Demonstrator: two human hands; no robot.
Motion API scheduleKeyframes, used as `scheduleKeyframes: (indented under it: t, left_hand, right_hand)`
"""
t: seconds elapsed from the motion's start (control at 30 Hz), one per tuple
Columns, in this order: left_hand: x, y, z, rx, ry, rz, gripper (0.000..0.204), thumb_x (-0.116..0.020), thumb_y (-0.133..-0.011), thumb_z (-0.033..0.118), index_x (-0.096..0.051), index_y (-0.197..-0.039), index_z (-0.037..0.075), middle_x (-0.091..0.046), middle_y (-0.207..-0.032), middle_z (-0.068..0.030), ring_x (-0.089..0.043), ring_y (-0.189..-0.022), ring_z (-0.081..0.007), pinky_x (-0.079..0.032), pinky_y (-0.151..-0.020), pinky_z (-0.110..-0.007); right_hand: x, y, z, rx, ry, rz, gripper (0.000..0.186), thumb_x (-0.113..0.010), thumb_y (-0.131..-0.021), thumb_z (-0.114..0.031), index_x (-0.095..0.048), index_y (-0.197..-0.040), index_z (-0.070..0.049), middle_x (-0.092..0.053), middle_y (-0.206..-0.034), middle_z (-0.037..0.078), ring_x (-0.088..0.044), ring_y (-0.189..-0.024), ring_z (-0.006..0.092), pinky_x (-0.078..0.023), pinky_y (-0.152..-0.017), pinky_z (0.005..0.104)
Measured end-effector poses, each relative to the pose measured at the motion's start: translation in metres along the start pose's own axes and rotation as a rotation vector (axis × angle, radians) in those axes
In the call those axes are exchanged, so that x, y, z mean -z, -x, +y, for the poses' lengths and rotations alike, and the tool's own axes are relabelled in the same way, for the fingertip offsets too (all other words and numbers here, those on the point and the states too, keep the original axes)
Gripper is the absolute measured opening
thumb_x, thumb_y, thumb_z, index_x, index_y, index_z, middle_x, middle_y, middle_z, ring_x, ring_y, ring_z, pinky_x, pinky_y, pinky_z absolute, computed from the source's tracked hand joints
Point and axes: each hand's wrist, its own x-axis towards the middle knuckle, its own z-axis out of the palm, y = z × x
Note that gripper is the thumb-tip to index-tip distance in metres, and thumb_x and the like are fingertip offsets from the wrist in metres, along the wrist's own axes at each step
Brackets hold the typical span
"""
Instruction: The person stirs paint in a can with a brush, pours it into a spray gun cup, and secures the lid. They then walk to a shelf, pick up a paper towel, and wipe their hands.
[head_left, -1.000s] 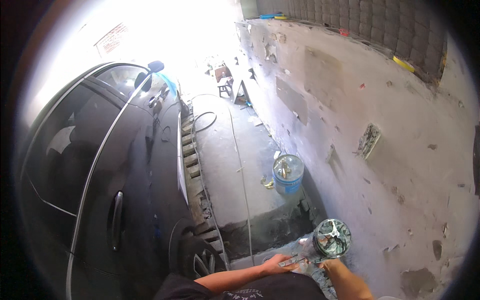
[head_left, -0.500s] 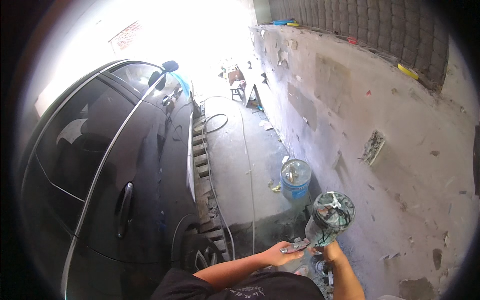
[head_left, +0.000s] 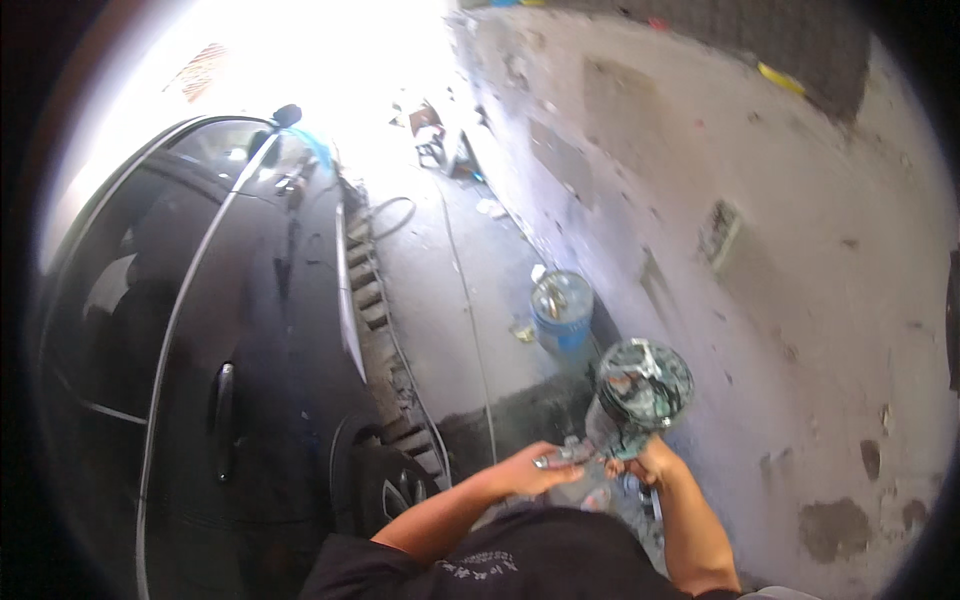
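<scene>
My left hand (head_left: 535, 466) is closed on a small grey, smeared tool (head_left: 568, 452), too blurred to identify exactly. Just to its right, my right hand (head_left: 645, 462) grips the lower part of a cylindrical can (head_left: 645, 380), its top streaked and caked with grey-green, white and dark smears. The can is held out in front of my body, and the tool is close beside its lower end. Below my hands, small objects near the floor are partly hidden and blurred.
A dark car (head_left: 265, 390) stands along the left. A blue-and-white bucket (head_left: 561, 325) sits by the patched wall (head_left: 800, 300) on the right. A hose (head_left: 395, 222) runs along the concrete floor (head_left: 460, 370), and a stool with clutter (head_left: 430, 140) stands at the bright far end.
The can has been raised forward, away from my body and closer to the bucket in view. Both forearms have moved with it, and the picture has shifted and blurred slightly.
</scene>
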Motion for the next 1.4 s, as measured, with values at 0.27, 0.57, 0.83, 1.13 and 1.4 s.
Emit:
scheduleKeyframes:
  t: [0.27,0.57,0.83,1.13,1.4]
  left_hand:
    - [0.012,0.007,0.005,-0.137,0.145,-0.085,0.032,-0.072,-0.087,0.032,-0.068,-0.109,0.008,-0.059,-0.07,0.004,-0.049,-0.063,-0.0049,-0.039,-0.055,-0.024]
    - [0.024,0.001,0.02,-0.027,0.111,-0.176,0.031,-0.073,-0.086,0.034,-0.064,-0.079,0.005,-0.05,-0.062,0.0046,-0.044,-0.058,-0.0066,-0.034,-0.052,-0.026]
    - [0.035,-0.007,0.02,-0.014,0.163,-0.09,0.031,-0.073,-0.085,0.032,-0.062,-0.077,0.005,-0.054,-0.063,0.0038,-0.047,-0.056,-0.0067,-0.037,-0.053,-0.025]
    - [0.027,-0.029,-0.013,-0.11,0.067,0.056,0.032,-0.069,-0.089,0.029,-0.059,-0.076,0.002,-0.047,-0.065,0.0051,-0.042,-0.063,-0.0057,-0.036,-0.055,-0.027]
    - [-0.008,-0.055,-0.048,-0.121,-0.268,0.288,0.028,-0.067,-0.082,0.026,-0.063,-0.09,0.0,-0.064,-0.077,-0.0196,-0.063,-0.074,-0.0368,-0.048,-0.069,-0.042]
  right_hand:
    - [-0.002,0.006,-0.003,0.05,-0.457,-0.273,0.048,-0.056,-0.095,-0.032,-0.044,-0.133,-0.005,-0.065,-0.101,0.014,-0.064,-0.077,0.0212,-0.057,-0.077,0.0367]
    - [-0.009,0.004,0.006,0.299,-0.442,-0.165,0.042,-0.05,-0.098,-0.031,-0.047,-0.133,-0.009,-0.061,-0.112,0.005,-0.061,-0.092,0.019,-0.052,-0.076,0.037]
    - [-0.003,0.004,-0.001,0.1,-0.648,0.022,0.064,-0.03,-0.096,-0.064,-0.051,-0.125,-0.011,-0.061,-0.103,0.009,-0.06,-0.088,0.0262,-0.05,-0.075,0.0409]
    - [0.026,0.017,-0.005,0.33,-0.458,0.136,0.049,-0.052,-0.096,-0.048,-0.051,-0.126,-0.01,-0.062,-0.085,0.01,-0.06,-0.076,0.023,-0.047,-0.063,0.0346]
    - [0.022,0.059,-0.05,0.389,-0.094,0.447,0.083,-0.073,-0.08,-0.05,-0.035,-0.141,-0.01,-0.055,-0.121,0.021,-0.059,-0.063,0.02,-0.045,-0.051,0.0296]
